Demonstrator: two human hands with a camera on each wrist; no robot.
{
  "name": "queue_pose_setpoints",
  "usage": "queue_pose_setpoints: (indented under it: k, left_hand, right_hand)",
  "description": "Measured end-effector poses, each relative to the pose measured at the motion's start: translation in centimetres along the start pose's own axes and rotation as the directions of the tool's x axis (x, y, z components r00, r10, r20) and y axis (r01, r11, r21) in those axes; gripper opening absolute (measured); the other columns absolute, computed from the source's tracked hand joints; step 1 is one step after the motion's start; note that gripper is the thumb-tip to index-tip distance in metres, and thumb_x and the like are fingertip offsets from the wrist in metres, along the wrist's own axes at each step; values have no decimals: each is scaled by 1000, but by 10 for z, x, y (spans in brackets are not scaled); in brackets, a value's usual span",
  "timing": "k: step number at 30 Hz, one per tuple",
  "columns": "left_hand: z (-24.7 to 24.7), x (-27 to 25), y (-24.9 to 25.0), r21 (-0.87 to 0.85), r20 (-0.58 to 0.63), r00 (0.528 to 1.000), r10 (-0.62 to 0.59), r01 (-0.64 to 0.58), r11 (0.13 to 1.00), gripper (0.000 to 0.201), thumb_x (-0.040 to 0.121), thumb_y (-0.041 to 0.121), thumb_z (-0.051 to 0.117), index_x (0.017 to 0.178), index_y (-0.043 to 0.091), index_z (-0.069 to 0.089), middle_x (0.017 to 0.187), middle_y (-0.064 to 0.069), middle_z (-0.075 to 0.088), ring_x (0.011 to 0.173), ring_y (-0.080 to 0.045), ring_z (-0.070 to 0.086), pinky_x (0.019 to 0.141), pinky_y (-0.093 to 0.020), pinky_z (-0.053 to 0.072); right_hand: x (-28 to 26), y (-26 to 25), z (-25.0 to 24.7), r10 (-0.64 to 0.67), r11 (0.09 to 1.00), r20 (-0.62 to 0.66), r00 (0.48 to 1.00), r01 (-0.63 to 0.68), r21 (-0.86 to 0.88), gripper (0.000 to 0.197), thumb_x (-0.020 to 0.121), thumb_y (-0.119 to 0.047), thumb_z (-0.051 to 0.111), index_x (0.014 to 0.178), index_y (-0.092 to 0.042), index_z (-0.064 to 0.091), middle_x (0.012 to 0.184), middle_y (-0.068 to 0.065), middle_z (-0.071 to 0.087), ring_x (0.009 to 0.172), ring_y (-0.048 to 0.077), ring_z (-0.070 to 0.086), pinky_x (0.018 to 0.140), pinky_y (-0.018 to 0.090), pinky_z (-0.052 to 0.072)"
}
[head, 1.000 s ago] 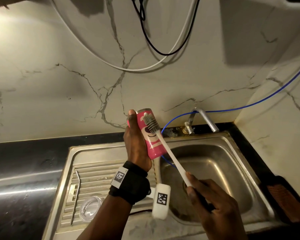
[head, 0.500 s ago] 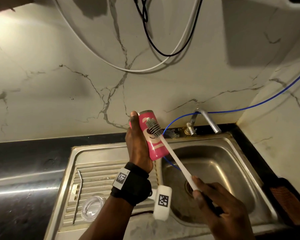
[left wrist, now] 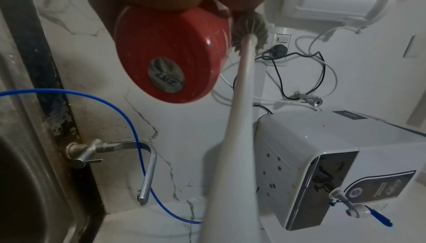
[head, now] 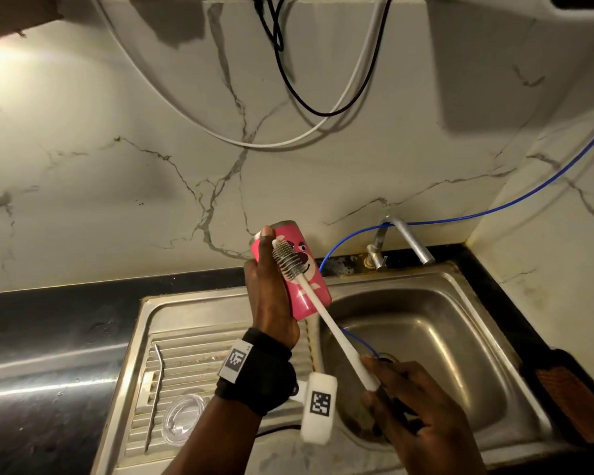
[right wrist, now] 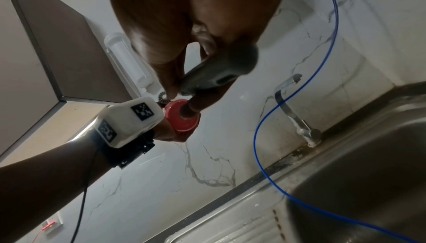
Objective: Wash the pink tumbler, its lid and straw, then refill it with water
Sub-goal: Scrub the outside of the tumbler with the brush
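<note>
My left hand grips the pink tumbler, tilted above the sink's left rim with its base toward me. My right hand holds the grey grip of a long white bottle brush. Its bristle head lies against the tumbler's outer side, near the bear print. The clear lid and the bent metal straw lie on the ribbed drainboard at the lower left.
The steel sink is below, with a tap at its back and a blue hose running into the basin. A white water purifier hangs on the marble wall. Black counter extends left.
The brush head has slid down the tumbler's side, from near the rim toward the middle. Both hands stay in about the same place over the sink.
</note>
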State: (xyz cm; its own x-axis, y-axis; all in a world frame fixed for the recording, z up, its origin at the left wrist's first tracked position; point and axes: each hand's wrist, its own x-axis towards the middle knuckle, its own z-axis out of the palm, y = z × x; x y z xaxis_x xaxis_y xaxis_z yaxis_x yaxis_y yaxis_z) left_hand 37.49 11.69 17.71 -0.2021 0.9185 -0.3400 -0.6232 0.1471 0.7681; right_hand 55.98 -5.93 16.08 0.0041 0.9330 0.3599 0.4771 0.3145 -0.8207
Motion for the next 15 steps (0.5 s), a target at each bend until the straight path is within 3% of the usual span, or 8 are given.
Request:
queue_pose_setpoints:
  k: [2,5,8,11,15]
  left_hand:
    - [0,0,0,21,2,1000,22,-22,1000,102,68,83,76,143,18,56,126,-23,74,100,-36,78,84,-53,64]
    - [2,-2,0,58,-24,999,40,-38,998,88,77,84,72,139,23,60,120,-16,77,97,-31,80,85,-56,65]
    - [3,-2,6,63,-57,995,84,-80,995,84,82,82,68,138,20,60,122,-17,75,98,-30,80,80,-53,66]
    - [1,4,15,16,-71,991,116,-115,993,88,83,82,66,140,15,59,126,-22,73,102,-34,78,82,-52,65]
    - [-2,8,19,-40,-103,987,126,-130,991,95,83,82,68,142,10,55,117,-23,74,90,-29,78,74,-44,64]
  right_hand:
    - [3,-3,2,-11,1000,-9,1000,11,-2,44,88,-27,79,129,-41,71,111,-17,64,70,1,70,57,14,56]
    - [5,-8,3,-46,999,7,999,46,12,43,90,-36,76,133,-39,69,103,-17,67,61,-1,69,54,15,56]
    - [-1,-10,2,-71,997,21,997,70,22,43,91,-39,75,133,-39,69,85,-13,69,52,1,65,52,18,55]
    - [-12,-7,-6,-98,992,47,994,101,-74,40,92,-40,72,131,-36,71,79,-15,67,58,2,63,60,19,55]
    - [-20,-9,-19,-97,986,67,993,105,-133,41,86,-38,73,126,-32,74,84,-24,65,69,-3,65,71,9,50]
